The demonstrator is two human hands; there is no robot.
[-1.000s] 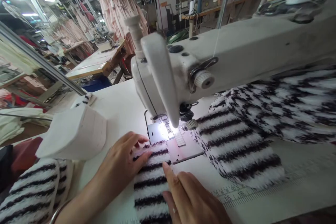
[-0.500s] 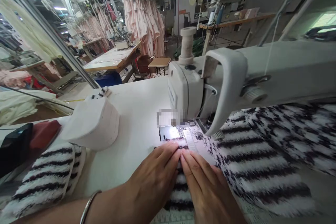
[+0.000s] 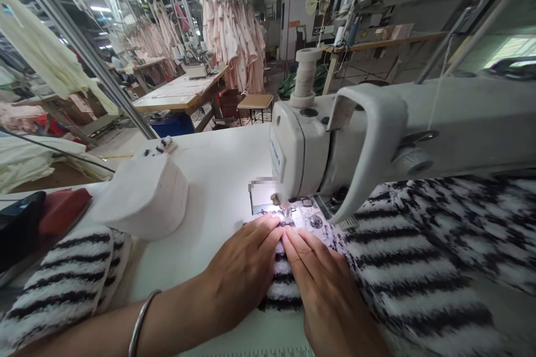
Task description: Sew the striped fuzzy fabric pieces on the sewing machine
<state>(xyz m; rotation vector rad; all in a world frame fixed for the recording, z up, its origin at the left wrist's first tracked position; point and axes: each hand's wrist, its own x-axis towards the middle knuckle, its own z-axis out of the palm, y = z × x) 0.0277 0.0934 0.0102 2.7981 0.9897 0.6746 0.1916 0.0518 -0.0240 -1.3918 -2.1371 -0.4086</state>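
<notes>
Lying flat in front of the sewing machine point(image 3: 301, 145), the left hand point(image 3: 238, 270) and the right hand point(image 3: 329, 284) met fingertip to fingertip near its needle, over a striped strip point(image 3: 285, 290) of fuzzy black-and-white fabric. The strip ran back between the palms, on the near side of the machine; with both thumbs hidden, I cannot tell whether either hand pinched it or only pressed it. The machine stood on a smooth white table point(image 3: 218, 164), brightly lit under its head. Left of the machine sat a white block point(image 3: 144, 195), with folded striped pieces point(image 3: 62, 284) on its near side. Right of the machine's needle, a larger spread of striped fabric point(image 3: 419, 268) ran back beneath the arm. Beyond the machine, the room held a wooden table point(image 3: 180, 95), a tan-topped stool point(image 3: 255, 101), a blue bin point(image 3: 172, 124) and a dense rack of pale pink garments point(image 3: 234, 39). As for writing, blue lettering point(image 3: 275, 152) marked the machine's end face, too small to make out, and a ruler scale point(image 3: 276, 352) crossed the tabletop nearer than the machine, its figures unreadable.
</notes>
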